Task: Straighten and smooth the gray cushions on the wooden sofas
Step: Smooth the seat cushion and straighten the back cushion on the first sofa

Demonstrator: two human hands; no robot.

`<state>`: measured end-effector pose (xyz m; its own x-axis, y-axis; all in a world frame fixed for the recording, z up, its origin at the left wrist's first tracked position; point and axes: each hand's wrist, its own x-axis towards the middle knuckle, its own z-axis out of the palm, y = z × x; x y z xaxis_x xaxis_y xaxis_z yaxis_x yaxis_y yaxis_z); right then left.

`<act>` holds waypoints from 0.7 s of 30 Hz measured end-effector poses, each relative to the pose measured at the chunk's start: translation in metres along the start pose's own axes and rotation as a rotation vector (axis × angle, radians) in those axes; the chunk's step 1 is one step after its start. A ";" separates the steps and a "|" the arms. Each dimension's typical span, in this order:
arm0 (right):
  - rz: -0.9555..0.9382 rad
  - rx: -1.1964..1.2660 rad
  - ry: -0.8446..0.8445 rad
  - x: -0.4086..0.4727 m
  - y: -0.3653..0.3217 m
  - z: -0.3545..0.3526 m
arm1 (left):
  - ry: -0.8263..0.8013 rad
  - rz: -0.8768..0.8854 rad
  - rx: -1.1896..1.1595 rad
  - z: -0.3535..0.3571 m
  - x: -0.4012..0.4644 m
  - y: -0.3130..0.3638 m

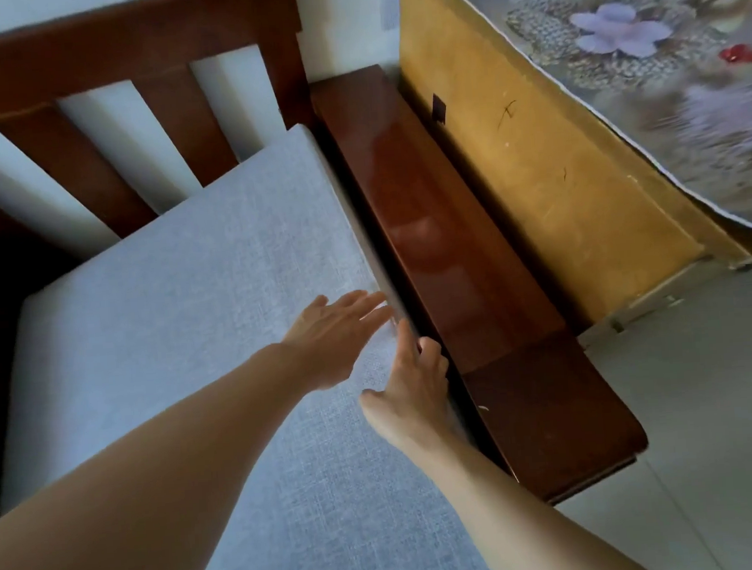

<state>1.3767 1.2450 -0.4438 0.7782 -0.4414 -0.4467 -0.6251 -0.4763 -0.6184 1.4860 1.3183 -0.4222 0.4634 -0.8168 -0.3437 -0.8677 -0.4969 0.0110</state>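
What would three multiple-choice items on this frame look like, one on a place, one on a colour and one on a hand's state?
1. Where is the right hand?
A. On the slatted backrest
B. At the cushion's right edge, beside the armrest
C. On the floor

2. What colour is the flat fabric seat cushion?
A. Light gray
B. Green
C. Red

3. How is the left hand?
A. Clenched in a fist
B. Gripping a slat
C. Fingers straight, flat over the cushion

Key: 1 B, its fingers lie along the gap next to the glossy dark brown wooden armrest. 2 A, the weave shows pale gray. 3 C, the fingers stretch out with nothing held.
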 end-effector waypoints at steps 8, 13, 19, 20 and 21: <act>0.175 -0.083 0.201 0.025 -0.014 0.019 | -0.001 0.116 -0.011 0.000 0.028 -0.030; 0.286 -0.143 0.376 0.046 -0.025 0.030 | 0.025 0.206 -0.027 0.005 0.046 -0.062; 0.267 -0.408 0.697 0.064 -0.024 0.060 | 0.139 0.239 -0.046 0.016 0.097 -0.079; 0.260 -0.429 0.733 0.068 -0.023 0.063 | 0.168 0.225 -0.044 0.019 0.102 -0.079; 0.255 -0.445 0.755 0.071 -0.023 0.064 | 0.214 0.215 -0.039 0.023 0.107 -0.079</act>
<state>1.4500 1.2733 -0.5026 0.4649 -0.8793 0.1033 -0.8601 -0.4762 -0.1830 1.6003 1.2768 -0.4813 0.3007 -0.9456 -0.1238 -0.9444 -0.3133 0.0993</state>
